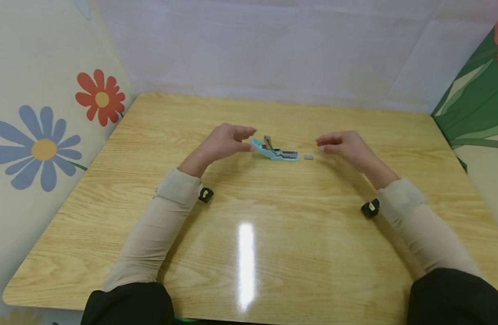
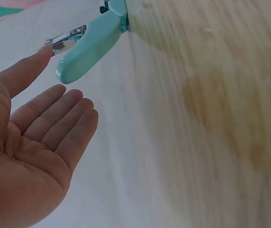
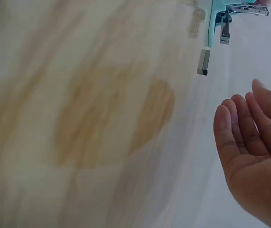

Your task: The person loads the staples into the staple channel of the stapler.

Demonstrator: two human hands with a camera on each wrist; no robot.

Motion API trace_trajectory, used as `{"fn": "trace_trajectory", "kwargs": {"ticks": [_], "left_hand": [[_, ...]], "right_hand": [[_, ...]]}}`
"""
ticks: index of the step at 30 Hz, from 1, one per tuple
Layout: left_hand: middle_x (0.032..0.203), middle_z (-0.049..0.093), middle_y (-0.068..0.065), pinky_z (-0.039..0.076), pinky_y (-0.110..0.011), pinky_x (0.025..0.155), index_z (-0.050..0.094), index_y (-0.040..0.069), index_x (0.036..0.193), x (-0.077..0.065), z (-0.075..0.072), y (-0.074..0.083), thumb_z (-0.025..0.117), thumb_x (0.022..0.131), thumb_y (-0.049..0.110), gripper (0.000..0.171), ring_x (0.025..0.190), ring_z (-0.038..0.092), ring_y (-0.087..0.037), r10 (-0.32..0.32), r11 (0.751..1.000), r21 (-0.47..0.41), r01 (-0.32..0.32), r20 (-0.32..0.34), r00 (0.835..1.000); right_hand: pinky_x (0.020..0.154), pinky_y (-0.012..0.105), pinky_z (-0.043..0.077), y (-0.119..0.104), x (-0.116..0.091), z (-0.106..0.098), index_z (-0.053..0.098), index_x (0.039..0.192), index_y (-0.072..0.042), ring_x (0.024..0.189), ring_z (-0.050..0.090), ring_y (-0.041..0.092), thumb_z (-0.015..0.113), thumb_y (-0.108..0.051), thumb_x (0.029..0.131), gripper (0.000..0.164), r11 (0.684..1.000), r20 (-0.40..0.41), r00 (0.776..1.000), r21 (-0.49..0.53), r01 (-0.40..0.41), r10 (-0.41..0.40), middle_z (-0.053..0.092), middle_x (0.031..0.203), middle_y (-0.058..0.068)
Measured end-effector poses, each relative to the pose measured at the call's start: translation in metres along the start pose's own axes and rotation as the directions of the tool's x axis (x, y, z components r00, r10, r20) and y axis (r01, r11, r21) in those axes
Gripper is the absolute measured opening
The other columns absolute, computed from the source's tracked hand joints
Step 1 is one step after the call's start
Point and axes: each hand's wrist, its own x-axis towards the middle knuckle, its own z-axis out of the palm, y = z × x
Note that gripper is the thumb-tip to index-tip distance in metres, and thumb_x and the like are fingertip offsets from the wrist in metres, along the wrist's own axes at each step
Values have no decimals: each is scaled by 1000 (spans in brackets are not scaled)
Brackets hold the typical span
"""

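Note:
A light teal stapler [image 1: 266, 151] lies opened up on the table, its metal magazine and a raised metal arm exposed. Just to its right is a short grey strip of staples [image 1: 308, 157], also visible in the right wrist view as a silver strip [image 3: 205, 61]. My left hand [image 1: 226, 142] is at the stapler's left end, fingers extended and thumb apart from them. In the left wrist view the thumb tip overlaps the stapler's metal part; whether they touch I cannot tell. My right hand [image 1: 346, 145] hovers right of the staples, fingers loosely bent, holding nothing.
The wood-grained table [image 1: 273, 253] carries a bright light reflection near its front. A pale sheet [image 1: 265, 49] hangs behind it, and flower-painted walls [image 1: 34, 221] stand at both sides. A small black device [image 1: 206, 195] is worn at the left wrist, another [image 1: 370, 208] at the right.

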Motion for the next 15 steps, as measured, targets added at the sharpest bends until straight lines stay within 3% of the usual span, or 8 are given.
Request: {"fn": "trace_trajectory", "kwargs": {"ticks": [7,11,15], "left_hand": [[149,57,-5,45,-45,113,56,16,147,2,3,2,70,98,29,53,139,53,-24,-28,999,-20,28,7,1000],[147,59,-4,46,-45,111,59,17,145,2,5,3,69,99,28,48,137,55,-25,-30,999,-23,30,4,1000],[146,61,-4,48,-45,109,60,17,144,4,7,4,68,99,26,46,135,57,-24,-18,1000,-15,18,1,1000]], "right_hand": [[98,38,53,-1,3,7,67,133,-8,116,65,27,67,-24,100,37,999,-11,1000,-28,-28,28,66,136,16],[105,43,50,-1,3,10,69,131,-9,118,64,28,67,-25,100,35,996,6,997,-43,-82,82,66,135,16],[110,48,45,0,5,12,71,127,-7,122,61,30,68,-24,99,33,992,5,997,-98,-81,82,68,132,17]]}}
